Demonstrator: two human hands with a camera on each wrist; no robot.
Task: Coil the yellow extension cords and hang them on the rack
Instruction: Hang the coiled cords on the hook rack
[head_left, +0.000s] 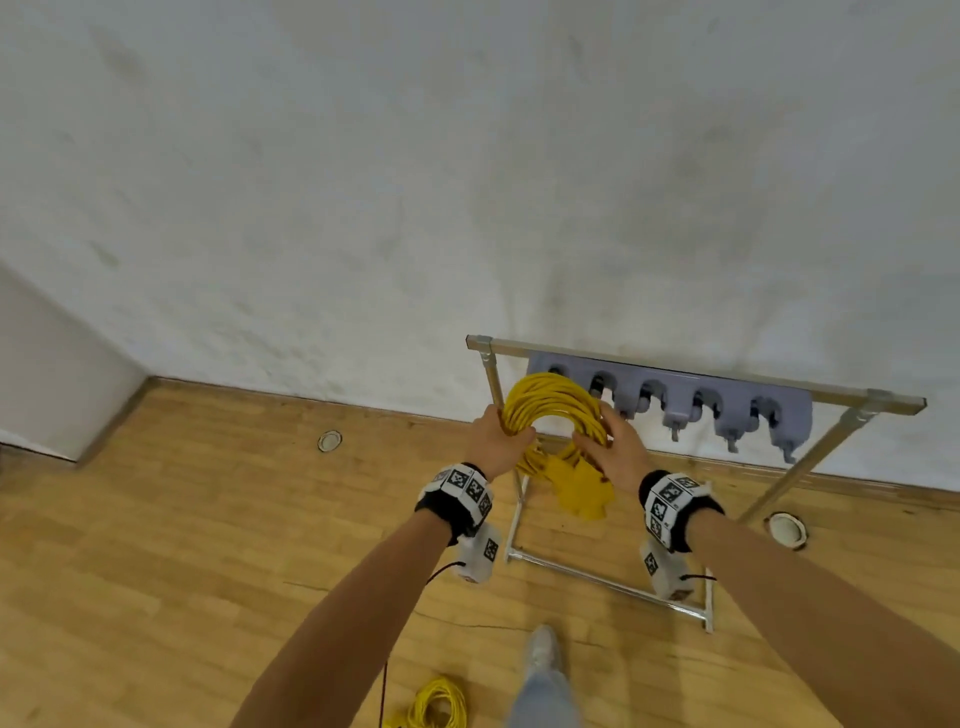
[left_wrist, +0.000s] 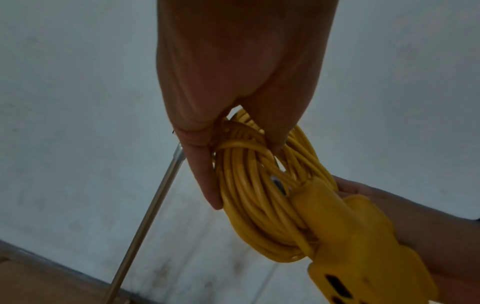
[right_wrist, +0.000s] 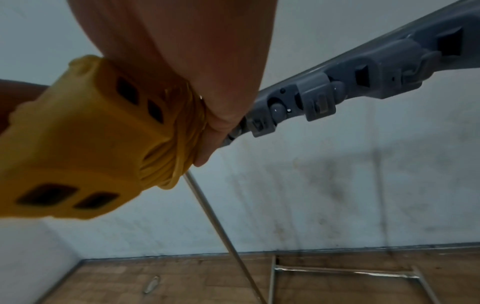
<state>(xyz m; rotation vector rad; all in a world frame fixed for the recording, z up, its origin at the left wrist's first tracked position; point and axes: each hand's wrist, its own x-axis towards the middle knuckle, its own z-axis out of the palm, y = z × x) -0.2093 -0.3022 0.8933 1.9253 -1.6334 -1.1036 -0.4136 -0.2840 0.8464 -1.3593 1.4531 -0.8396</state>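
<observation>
Hanging step: left hand (head_left: 498, 434) and right hand (head_left: 613, 447) both grip the coiled yellow extension cord (head_left: 550, 410) at the grey hooked rack's (head_left: 779, 415) left end; next, loop it over 1 hook.

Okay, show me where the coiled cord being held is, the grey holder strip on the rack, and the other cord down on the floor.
Coiled cord (head_left: 545, 397): head view, top arc of the yellow loops.
Grey holder strip (head_left: 727, 402): head view, its front face between two clips.
Cord on the floor (head_left: 439, 704): head view, loose yellow loops at the bottom edge.
</observation>
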